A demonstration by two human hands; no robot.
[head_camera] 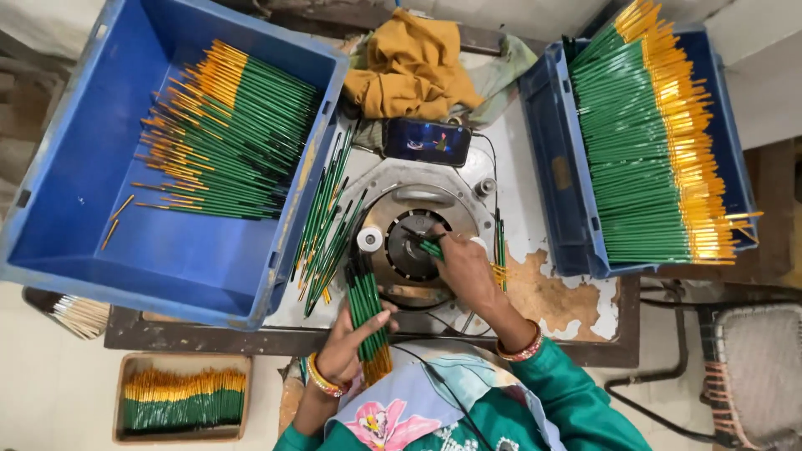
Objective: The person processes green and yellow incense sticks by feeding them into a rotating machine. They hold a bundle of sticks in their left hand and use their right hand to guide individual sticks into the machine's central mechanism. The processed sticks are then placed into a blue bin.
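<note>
My left hand (351,338) grips a bundle of green sticks with yellow ends (366,313), held upright near the table's front edge. My right hand (464,267) holds a single green stick (431,247) against the dark centre of a round metal machine (409,238) set in the table. Loose green sticks (326,225) lie in a fan on the table left of the machine. A few more sticks (499,246) lie just right of my right hand.
A big blue crate (67,200) at the left holds a heap of the sticks; a second blue crate (555,175) at the right is packed with them. A phone (426,140) and a mustard cloth (409,67) lie behind the machine. A small box of sticks (182,399) sits on the floor.
</note>
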